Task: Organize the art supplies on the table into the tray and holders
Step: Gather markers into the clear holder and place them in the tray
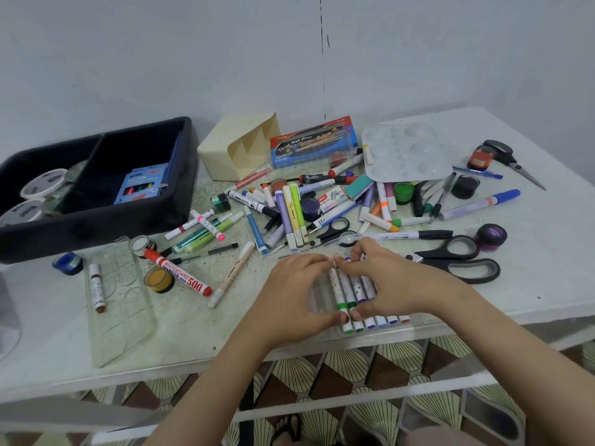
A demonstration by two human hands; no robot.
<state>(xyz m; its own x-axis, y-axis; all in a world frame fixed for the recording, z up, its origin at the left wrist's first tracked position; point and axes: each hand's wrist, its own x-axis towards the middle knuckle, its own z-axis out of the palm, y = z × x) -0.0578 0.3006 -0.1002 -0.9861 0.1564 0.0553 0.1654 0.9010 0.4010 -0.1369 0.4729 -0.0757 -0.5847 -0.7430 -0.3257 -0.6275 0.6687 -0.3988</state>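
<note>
Both hands are down at lower centre of the frame, right at the near edge of the table [531, 284]. The left hand [297, 294] and right hand [391, 284] meet over a row of markers [349, 292] lying side by side in a clear case [318, 296]. Each hand is curled, fingers on the far ends, thumbs on the coloured caps nearest the camera, pinching the markers lengthwise. Nothing is let go on either side.

These look light and stiff, with smooth round barrels, so they would likely roll or squirt out if squeezed on the side. Holding them end to end looks like the safer grip. The case looks thin and bendy. I'd lift it by both long edges, level, or the row may spill.

Upper left sits the black tray [96, 220], with the cream holder [219, 156] just right of it. Scissors [460, 259] lie close to the right hand, blades pointing its way, so mind those.
</note>
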